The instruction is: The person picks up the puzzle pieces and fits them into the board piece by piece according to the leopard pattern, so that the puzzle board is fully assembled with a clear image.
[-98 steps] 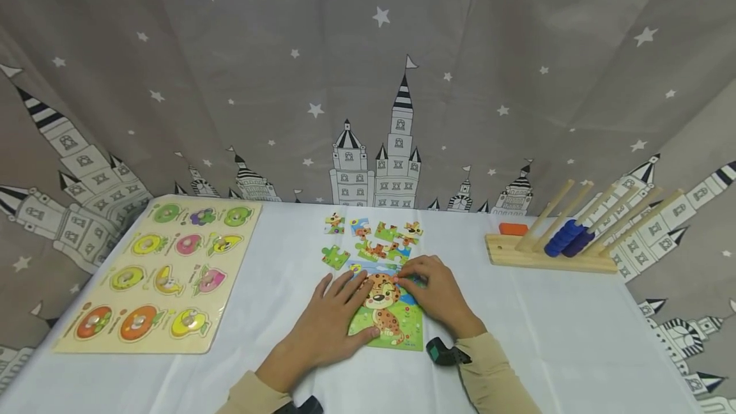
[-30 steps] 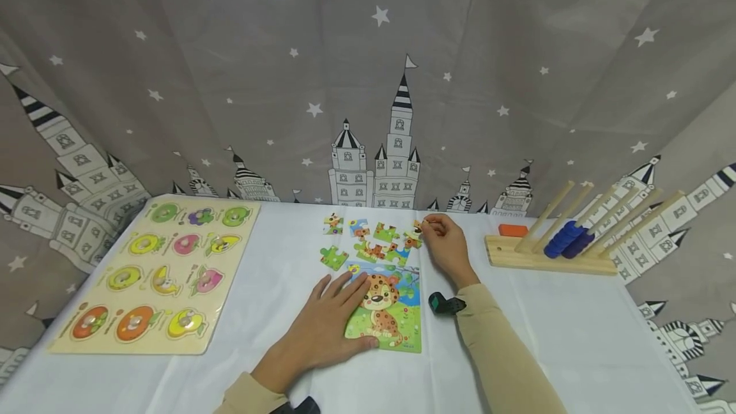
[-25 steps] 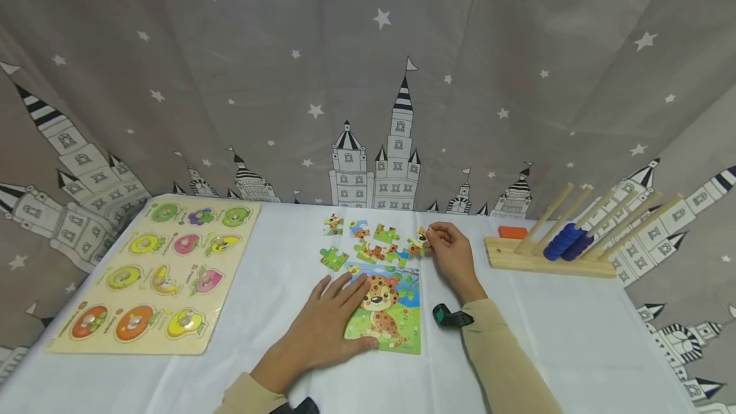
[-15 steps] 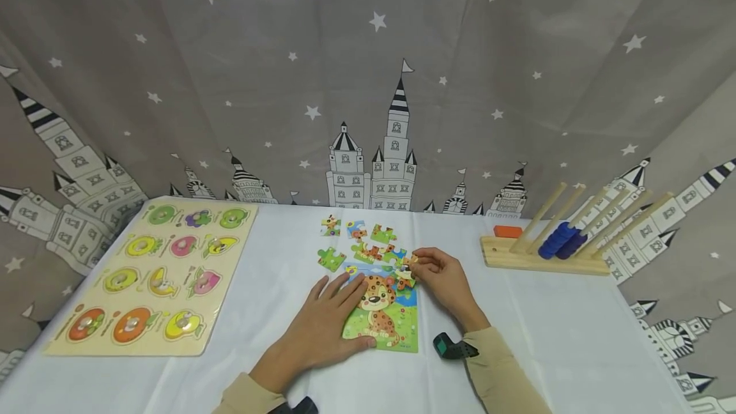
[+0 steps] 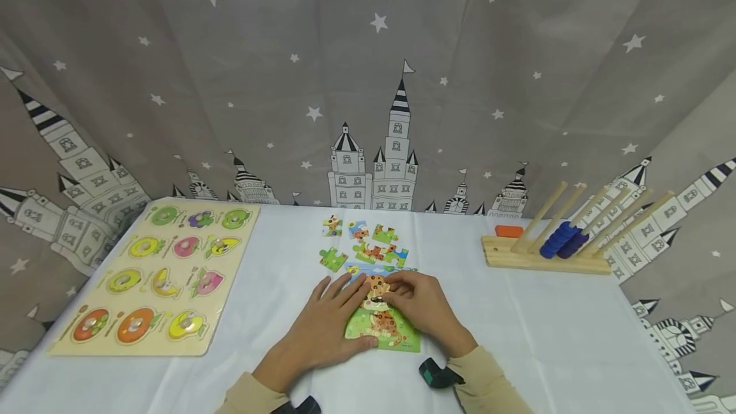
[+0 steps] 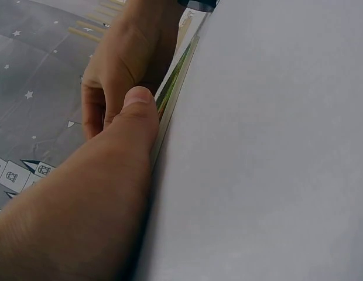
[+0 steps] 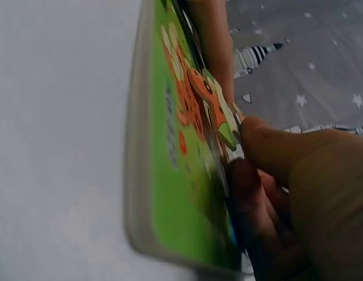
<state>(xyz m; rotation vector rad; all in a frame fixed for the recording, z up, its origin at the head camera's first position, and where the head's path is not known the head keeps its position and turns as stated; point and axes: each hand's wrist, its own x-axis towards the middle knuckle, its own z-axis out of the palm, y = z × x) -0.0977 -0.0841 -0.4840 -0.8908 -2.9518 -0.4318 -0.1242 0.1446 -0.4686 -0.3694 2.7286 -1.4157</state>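
No word, number or brand can be read. A short row of small dark characters (image 7: 171,129) stands on the green lower part of the flat rectangular picture board with a spotted orange leopard cub (image 5: 411,336); the right wrist view brings it closer, but it is blurred past reading. On the large pale wooden board with coloured fruit shapes (image 5: 155,262), tiny brown lettering (image 5: 113,326) stands beside several of the fruits, some of it running slantwise along them; in the head view it is too small to make out.
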